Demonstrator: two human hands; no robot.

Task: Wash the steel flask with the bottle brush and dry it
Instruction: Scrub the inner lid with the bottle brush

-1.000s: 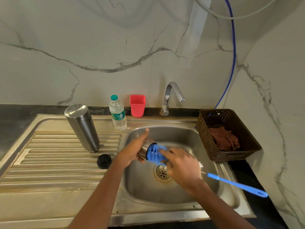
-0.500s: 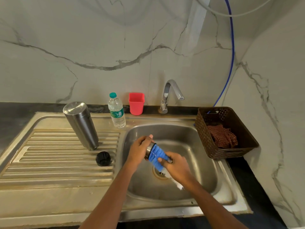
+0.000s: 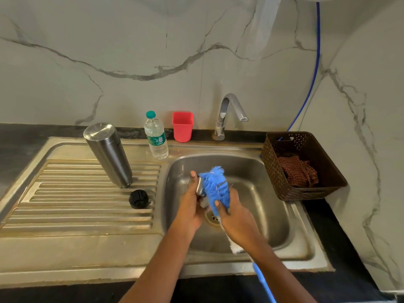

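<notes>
- Head view — a tall, cylindrical, brushed steel flask is standing on the ribbed steel drainboard, left of the basin, with its flat closed end up. It is looking mouth-down, though the lower rim is hidden. Neither hand is touching it.
- A round black plastic cap is lying on the ribs just beside the flask's foot.
- The left hand is hovering over the stainless sink basin, fingers curling round a small shiny steel piece. This is probably a part of the flask, but it is mostly covered, so I cannot tell which.
- The right hand is wrapping round the blue-bristled, long-handled bottle brush at the base of its bristle head, pressing the bristles against the steel piece. White bristles and the blue handle are trailing back under the forearm.
- A chrome tap is standing behind the basin, with no water seen running.
- A clear plastic water bottle and a red square plastic cup are sitting along the back edge.
- A brown woven plastic basket is sitting right of the basin, holding a brown checked cloth that is likely the drying rag.
- Handling, as judged: the flask is looking rigid, fairly hefty and slick once wet, its polished wall offering no texture. It is calling for a full wrap round mid-body, not a pinch at the rim.
- The brush is looking light, with soft, splaying bristles — gripping close to the head is giving control.
</notes>
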